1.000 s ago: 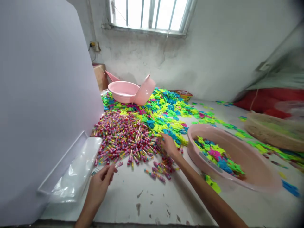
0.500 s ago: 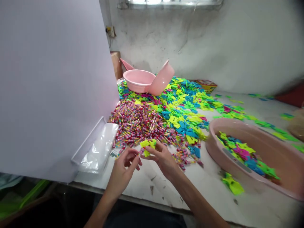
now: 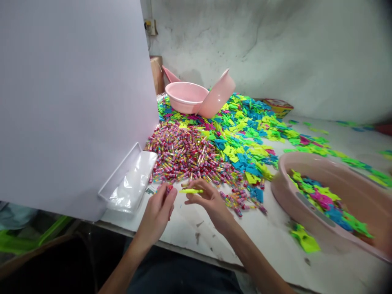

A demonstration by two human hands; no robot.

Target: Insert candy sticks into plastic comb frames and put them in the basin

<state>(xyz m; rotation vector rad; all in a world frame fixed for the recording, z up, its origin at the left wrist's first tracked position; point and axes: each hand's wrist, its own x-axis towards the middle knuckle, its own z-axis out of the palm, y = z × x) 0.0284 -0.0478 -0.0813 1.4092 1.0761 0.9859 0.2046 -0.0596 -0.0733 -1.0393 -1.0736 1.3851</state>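
My left hand point(image 3: 157, 212) is closed in a pinch, with the red-pink end of a small printed stick point(image 3: 169, 188) showing at its fingertips. Facing it, my right hand point(image 3: 211, 202) grips a flat yellow plastic piece point(image 3: 191, 191) between thumb and fingers, turned edge-on. A small gap separates the yellow piece from the left fingertips. Just beyond both hands lies a heap of small pink, red and yellow printed sticks point(image 3: 183, 155). Behind and to the right of it spreads a pile of flat green, yellow, blue and pink plastic pieces point(image 3: 245, 134).
A large pink tub point(image 3: 281, 183) holding plastic pieces stands at right, with a loose yellow-green piece point(image 3: 306, 239) before it. Two pink basins point(image 3: 186, 98) rest on the pile. Clear plastic bags point(image 3: 131, 183) lie left, against a tall white panel point(image 3: 70, 102).
The yellow piece has been turned from face-on to edge-on in my right hand. My left hand has drawn slightly away from it. The view has shifted a little.
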